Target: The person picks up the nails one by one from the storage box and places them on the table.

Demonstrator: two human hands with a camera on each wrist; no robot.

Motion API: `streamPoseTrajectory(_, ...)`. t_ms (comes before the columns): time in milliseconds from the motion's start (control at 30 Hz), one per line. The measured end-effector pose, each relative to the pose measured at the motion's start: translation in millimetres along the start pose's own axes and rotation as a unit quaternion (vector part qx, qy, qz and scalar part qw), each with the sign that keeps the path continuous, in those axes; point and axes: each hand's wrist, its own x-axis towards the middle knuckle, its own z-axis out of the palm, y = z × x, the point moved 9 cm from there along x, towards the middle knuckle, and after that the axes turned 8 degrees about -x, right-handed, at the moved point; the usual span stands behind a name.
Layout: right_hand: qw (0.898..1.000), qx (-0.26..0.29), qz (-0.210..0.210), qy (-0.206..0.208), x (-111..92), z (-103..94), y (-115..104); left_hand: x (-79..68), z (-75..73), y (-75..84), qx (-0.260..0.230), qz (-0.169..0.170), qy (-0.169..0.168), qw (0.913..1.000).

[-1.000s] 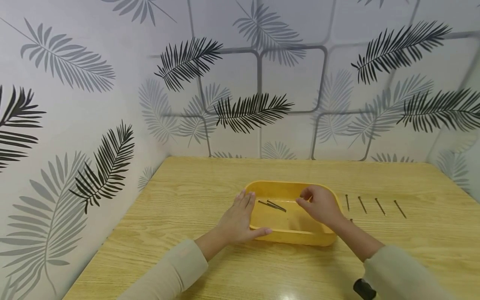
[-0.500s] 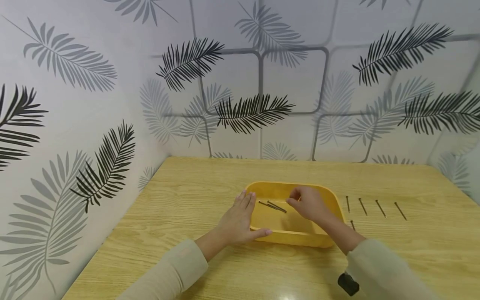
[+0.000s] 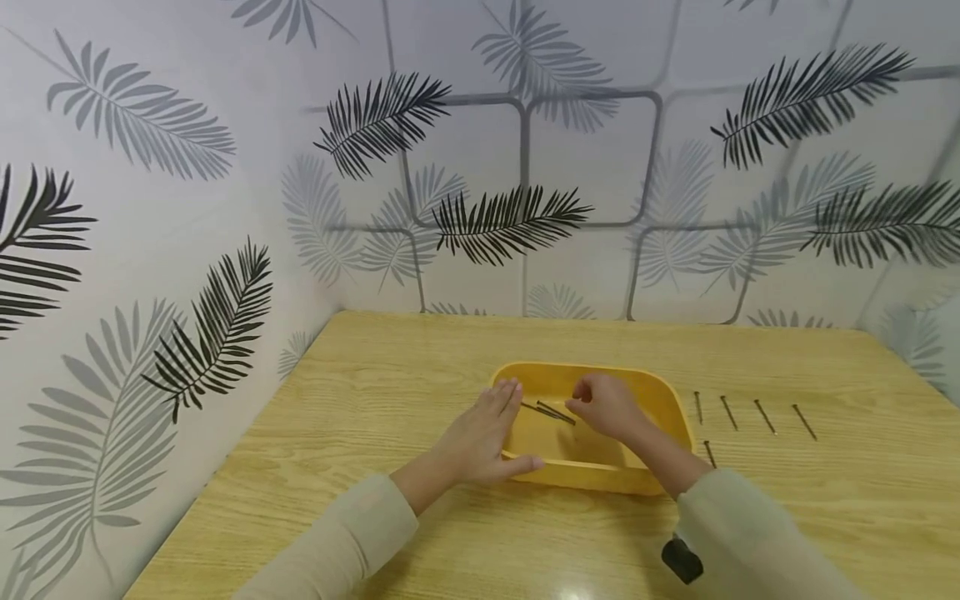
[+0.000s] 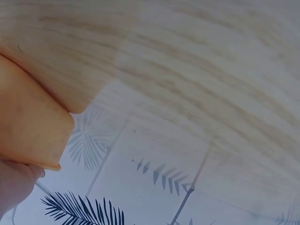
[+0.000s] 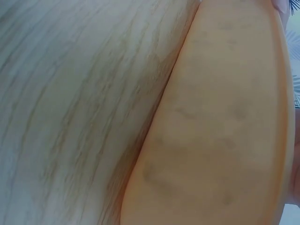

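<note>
A yellow plastic tray (image 3: 600,475) sits on the table with a few long dark nails (image 3: 555,412) inside, toward its left end. My left hand (image 3: 480,437) rests across the tray's left end, its fingers straight over the rim and its thumb along the near side. In the left wrist view, fingertips of the left hand (image 4: 18,183) touch the tray's rim (image 4: 51,165). My right hand (image 3: 607,408) is over the inside of the tray, right of the nails, with fingers curled toward the thumb. Whether a nail is between its fingertips is hidden. The tray's outer wall (image 5: 215,122) fills much of the right wrist view.
Several nails (image 3: 765,417) lie spaced in a row on the wooden table (image 3: 360,375) right of the tray. One more nail (image 3: 709,454) lies nearer, beside the right forearm. A patterned wall (image 3: 480,283) stands behind the table.
My right hand has moved left inside the tray, closer to the nails there. The left hand has stayed on the tray's left end, its fingertips shifting slightly inward.
</note>
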Motion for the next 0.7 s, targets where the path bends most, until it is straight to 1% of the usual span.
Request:
streamPoseTrajectory(100, 1.0, -0.002, -0.004, -0.005, 1, 3.0, -2, 2.4, -0.9, 1.5, -0.019, -0.008, -0.013, 0.9997)
streamPoseTrajectory(167, 1.0, -0.01, -0.011, -0.005, 3, 5.3, -4, 3.7, -1.1, 2.1, -0.02, -0.014, -0.015, 0.9996)
streamPoseTrajectory(300, 0.999, -0.018, -0.025, -0.012, 7, 11.5, -8, 5.7, 0.2, 3.0, -0.023, -0.022, -0.006, 0.9995)
streamPoseTrajectory(400, 0.999, -0.024, -0.036, -0.024, 11, 15.8, -11, 7.0, 1.8, 2.7, -0.025, -0.028, -0.001, 0.9993)
streamPoseTrajectory(600, 0.996, -0.061, -0.058, -0.034, 18, 20.9, -18, 8.7, 2.8, 0.6, -0.014, -0.034, 0.006, 0.9993)
streamPoseTrajectory(700, 0.995, -0.073, -0.058, -0.041, 20, 24.7, -19, 8.1, 3.2, 0.0, -0.012, -0.034, 0.009, 0.9993)
